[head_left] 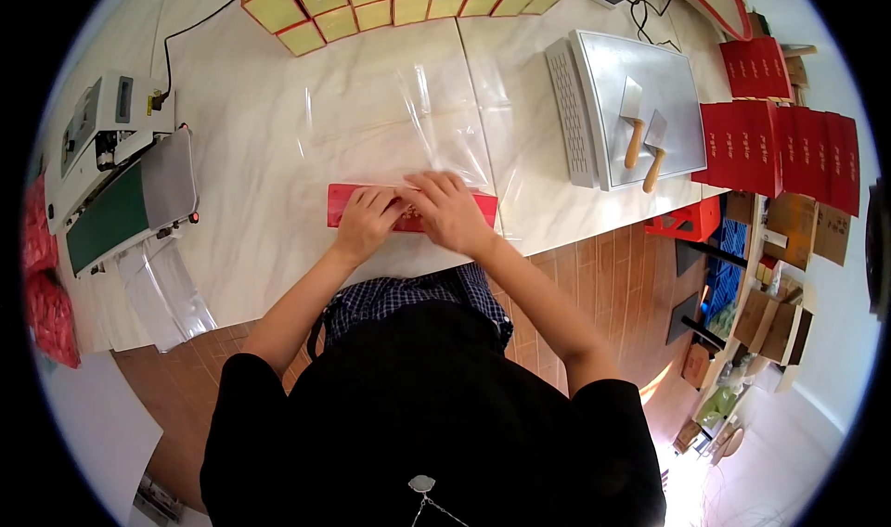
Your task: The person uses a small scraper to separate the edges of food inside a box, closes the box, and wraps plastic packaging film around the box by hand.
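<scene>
A long, narrow red box (340, 206) lies near the front edge of the table, with gold marks at its middle. Clear plastic film (390, 123) spreads over the tabletop behind it and reaches the box. My left hand (366, 219) rests over the box's left half, fingers bent and pinched at the film's edge. Beside it, my right hand (447, 213) curls over the right half, its fingertips also closed on film. The two hands nearly meet at the box's centre, and they hide part of its top and their own fingertips.
At left stands a grey-and-green machine (130, 179) with clear bags (167, 290) beside it. Yellow boxes with red edges (371, 15) line the back. Two wooden-handled trowels (633, 123) lie on a metal-topped unit (640, 63) at right, near red boxes (742, 147).
</scene>
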The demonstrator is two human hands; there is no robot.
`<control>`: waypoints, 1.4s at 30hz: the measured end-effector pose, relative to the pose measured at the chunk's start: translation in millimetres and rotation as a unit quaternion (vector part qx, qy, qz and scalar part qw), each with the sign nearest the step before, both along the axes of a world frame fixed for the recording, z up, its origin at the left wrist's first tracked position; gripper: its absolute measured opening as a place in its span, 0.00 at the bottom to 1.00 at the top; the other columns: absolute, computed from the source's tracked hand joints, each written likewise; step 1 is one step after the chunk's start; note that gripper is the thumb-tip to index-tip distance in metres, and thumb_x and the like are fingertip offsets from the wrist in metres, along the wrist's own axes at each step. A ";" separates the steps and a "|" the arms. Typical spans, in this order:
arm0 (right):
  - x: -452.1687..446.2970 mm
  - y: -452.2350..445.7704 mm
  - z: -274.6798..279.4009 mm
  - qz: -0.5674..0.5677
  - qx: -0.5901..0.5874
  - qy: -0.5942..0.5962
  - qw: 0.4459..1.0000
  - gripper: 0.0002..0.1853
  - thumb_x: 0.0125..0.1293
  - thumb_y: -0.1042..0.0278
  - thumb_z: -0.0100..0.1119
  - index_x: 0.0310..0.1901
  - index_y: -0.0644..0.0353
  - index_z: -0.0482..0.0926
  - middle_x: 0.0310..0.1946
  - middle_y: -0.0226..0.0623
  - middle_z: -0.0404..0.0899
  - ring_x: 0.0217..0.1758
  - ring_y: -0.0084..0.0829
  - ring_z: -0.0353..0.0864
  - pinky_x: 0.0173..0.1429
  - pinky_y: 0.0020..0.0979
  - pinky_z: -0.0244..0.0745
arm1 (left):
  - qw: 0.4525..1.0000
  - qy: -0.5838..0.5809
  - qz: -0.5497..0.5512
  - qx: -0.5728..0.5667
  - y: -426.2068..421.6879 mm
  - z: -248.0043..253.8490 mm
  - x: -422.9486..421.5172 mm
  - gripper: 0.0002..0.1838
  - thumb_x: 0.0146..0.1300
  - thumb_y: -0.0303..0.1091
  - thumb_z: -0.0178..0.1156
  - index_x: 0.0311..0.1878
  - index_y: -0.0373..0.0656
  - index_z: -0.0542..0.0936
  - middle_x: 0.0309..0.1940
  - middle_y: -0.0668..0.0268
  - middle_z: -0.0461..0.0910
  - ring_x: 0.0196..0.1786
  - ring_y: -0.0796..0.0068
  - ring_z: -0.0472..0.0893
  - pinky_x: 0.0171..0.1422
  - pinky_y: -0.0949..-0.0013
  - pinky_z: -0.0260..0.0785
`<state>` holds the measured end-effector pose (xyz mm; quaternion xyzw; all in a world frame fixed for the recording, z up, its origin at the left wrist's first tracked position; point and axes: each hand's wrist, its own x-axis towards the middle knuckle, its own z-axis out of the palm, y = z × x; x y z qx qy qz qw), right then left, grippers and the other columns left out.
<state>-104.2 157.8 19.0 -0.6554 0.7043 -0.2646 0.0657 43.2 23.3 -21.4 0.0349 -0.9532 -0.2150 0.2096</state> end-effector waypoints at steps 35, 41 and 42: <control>50.0 55.2 -9.1 -0.191 0.114 -0.019 0.975 0.37 0.61 0.62 0.60 0.72 0.57 0.61 0.74 0.46 0.57 0.78 0.46 0.52 0.80 0.49 0.44 | 0.999 0.003 -0.011 -0.041 2.0 6.0 0.1 0.22 0.52 0.28 0.63 0.53 0.51 0.84 0.46 0.70 0.81 0.48 0.70 0.80 0.52 0.64 0.69; 57.7 53.6 -29.1 -0.190 0.121 0.052 0.973 0.37 0.61 0.62 0.60 0.72 0.59 0.61 0.75 0.48 0.55 0.79 0.46 0.52 0.79 0.49 0.44 | 0.998 -0.030 -0.034 -0.045 -1.1 6.8 12.4 0.21 0.56 0.30 0.64 0.55 0.51 0.83 0.52 0.69 0.79 0.52 0.71 0.78 0.54 0.64 0.67; 57.5 53.7 -28.7 -0.189 0.121 0.050 0.973 0.37 0.61 0.63 0.60 0.72 0.59 0.61 0.75 0.48 0.54 0.79 0.46 0.51 0.80 0.49 0.44 | 0.998 -0.034 -0.041 -0.035 -1.2 7.7 14.5 0.21 0.57 0.31 0.65 0.56 0.51 0.82 0.54 0.69 0.79 0.53 0.71 0.78 0.55 0.63 0.66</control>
